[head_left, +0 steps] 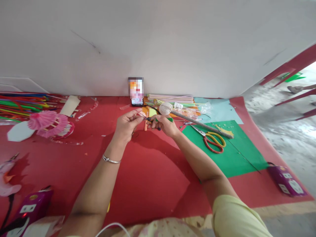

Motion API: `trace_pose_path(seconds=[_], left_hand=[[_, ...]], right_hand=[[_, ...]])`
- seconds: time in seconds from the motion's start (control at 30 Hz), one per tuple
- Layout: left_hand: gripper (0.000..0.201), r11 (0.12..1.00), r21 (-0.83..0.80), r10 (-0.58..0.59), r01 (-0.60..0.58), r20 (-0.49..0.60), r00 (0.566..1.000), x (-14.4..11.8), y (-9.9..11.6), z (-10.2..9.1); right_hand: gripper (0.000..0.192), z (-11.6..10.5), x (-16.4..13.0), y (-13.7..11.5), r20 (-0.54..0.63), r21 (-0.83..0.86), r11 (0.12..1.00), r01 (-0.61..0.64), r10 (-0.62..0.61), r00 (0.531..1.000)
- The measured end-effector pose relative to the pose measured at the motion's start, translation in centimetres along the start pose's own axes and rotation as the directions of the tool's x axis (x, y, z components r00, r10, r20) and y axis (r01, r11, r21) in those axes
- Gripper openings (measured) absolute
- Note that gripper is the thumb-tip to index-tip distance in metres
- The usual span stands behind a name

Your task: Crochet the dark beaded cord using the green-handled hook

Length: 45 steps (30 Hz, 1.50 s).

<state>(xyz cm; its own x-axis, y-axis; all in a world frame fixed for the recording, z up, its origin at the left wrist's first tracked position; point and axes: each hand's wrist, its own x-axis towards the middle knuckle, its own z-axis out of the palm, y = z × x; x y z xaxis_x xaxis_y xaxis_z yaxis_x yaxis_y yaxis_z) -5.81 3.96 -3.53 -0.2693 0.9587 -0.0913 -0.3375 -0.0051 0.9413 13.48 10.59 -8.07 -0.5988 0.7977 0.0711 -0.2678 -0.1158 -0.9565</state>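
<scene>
My left hand is raised over the red-covered table, its thumb and fingers pinched on a thin dark strand that looks like wire. Close beside it, my right hand is closed around a small tool that looks like pliers, with green handles and a dark tip pointing at my left fingers. The tip and the strand meet or nearly meet; I cannot tell which. Just behind my right hand is a grey stick with a pale round head.
A phone leans on the wall. Scissors lie on a green sheet. To the left are pink pleated paper fans, colourful pipe cleaners, a glue gun and a purple power strip; another power strip sits at right.
</scene>
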Motion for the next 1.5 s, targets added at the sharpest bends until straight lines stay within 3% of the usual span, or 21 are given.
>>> trace_pose_path(seconds=[0.5, 0.97, 1.23, 1.5], left_hand=[[0.059, 0.999, 0.043, -0.007, 0.007, -0.021, 1.0, -0.1, 0.0, 0.1], [0.065, 0.996, 0.079, 0.055, -0.052, -0.028, 0.998, 0.1, -0.4, -0.1], [0.056, 0.953, 0.259, 0.186, -0.159, -0.083, 0.979, 0.4, -1.4, -0.3], [0.054, 0.908, 0.353, 0.265, -0.224, -0.071, 0.962, 1.0, -2.9, -0.8]], right_hand=[[0.047, 0.2, 0.6, 0.2, -0.044, 0.026, 0.998, -0.052, 0.053, 0.998], [0.049, 0.7, -0.2, -0.7, -0.061, -0.144, 0.99, 0.002, -0.011, 0.998], [0.056, 2.0, -1.3, -2.1, -0.029, -0.402, 0.9, 0.171, -0.199, 0.98], [0.063, 2.2, -1.3, -1.7, -0.014, -0.439, 0.865, 0.242, -0.276, 0.961]])
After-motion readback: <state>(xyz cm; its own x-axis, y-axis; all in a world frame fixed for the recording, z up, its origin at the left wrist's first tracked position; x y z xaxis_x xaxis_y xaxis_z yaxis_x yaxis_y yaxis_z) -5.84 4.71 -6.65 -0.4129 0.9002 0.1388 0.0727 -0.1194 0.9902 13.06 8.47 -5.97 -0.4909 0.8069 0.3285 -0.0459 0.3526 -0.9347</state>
